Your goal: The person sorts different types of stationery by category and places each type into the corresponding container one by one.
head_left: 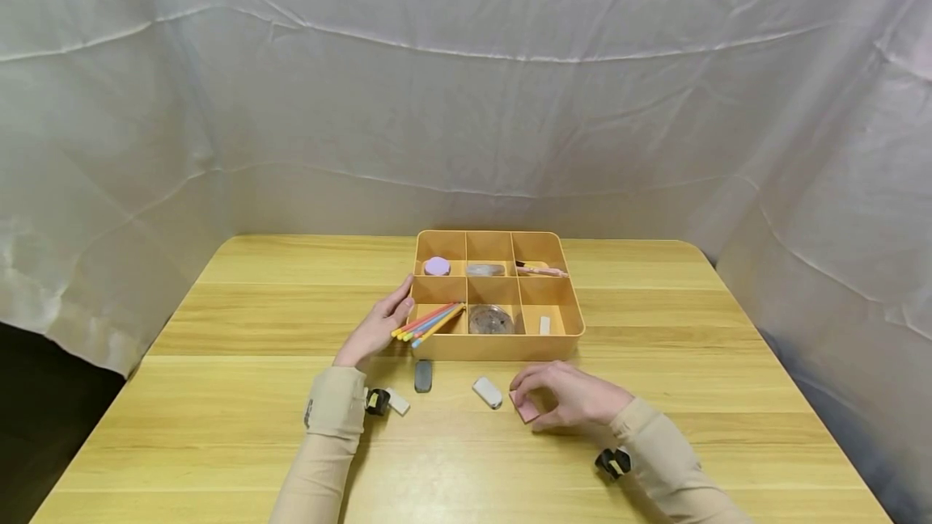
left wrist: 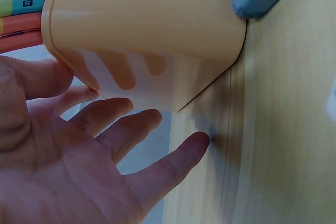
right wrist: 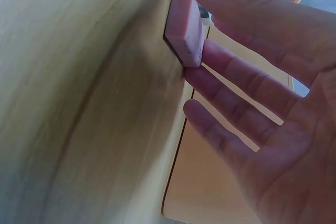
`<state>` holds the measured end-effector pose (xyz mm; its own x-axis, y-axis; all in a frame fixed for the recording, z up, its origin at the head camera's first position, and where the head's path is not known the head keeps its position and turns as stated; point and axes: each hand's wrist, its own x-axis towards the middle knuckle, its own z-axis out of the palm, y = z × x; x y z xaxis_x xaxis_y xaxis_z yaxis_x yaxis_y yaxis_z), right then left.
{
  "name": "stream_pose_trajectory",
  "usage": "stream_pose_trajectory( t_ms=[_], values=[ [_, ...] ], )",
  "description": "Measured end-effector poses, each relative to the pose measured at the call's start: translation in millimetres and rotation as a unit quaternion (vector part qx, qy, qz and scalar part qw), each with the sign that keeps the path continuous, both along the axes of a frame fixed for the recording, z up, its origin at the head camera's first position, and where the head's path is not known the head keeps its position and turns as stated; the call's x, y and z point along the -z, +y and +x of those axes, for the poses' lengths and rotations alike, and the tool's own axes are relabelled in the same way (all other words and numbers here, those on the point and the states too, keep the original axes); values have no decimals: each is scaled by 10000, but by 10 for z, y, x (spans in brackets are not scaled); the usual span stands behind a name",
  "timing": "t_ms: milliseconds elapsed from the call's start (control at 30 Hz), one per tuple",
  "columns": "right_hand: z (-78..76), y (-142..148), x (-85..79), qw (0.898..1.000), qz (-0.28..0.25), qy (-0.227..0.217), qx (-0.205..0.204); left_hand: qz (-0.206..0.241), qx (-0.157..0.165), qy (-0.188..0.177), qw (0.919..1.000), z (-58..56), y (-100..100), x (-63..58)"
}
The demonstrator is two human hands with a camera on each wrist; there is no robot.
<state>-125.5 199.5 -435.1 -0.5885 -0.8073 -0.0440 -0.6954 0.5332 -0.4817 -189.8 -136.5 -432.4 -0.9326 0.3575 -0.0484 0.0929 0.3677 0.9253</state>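
My right hand [head_left: 571, 395] has its thumb and fingers at opposite sides of a pink eraser [head_left: 524, 407], pinching it at the table surface. In the right wrist view the eraser [right wrist: 185, 27] is a thick block with slanted ends. My left hand [head_left: 376, 330] rests against the left side of an orange divided box [head_left: 502, 348]. Seen from the left wrist, its fingers [left wrist: 168, 169] are spread beside the box's wall, with the thumb by the rim. Several coloured pencils [head_left: 429, 322] lean over the box's front edge near that hand.
The box's compartments hold a lilac round item [head_left: 437, 266], a greyish oblong item [head_left: 485, 270], pink pens [head_left: 542, 271], a clear round case [head_left: 491, 320] and a white eraser [head_left: 544, 325]. On the table lie a dark grey oblong [head_left: 423, 376], a white oblong [head_left: 487, 392] and a white block [head_left: 397, 402].
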Motion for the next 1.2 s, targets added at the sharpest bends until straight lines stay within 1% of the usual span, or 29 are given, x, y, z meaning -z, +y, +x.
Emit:
stream_pose_trajectory(
  t_ms=[333,567,633,800,1033,1200],
  values=[
    [3,-26,-4,9997,93,217,-75,30,-62,-51,10000,-10,8,17],
    [-5,-47,5,9985,-62,487,-243,-68,-11,126,9999,-7,-5,8],
    [-9,-52,9,9982,-105,524,-270,-61,3,109,9999,-3,-5,4],
    [-16,-55,23,9978,-207,549,-311,-47,-6,58,10000,3,-2,2],
    [-19,-56,48,9976,-340,521,-316,-131,-3,196,9997,3,-3,-7],
    [-21,-60,59,9976,-389,499,-294,-126,7,179,9998,2,-2,-7]
  ],
)
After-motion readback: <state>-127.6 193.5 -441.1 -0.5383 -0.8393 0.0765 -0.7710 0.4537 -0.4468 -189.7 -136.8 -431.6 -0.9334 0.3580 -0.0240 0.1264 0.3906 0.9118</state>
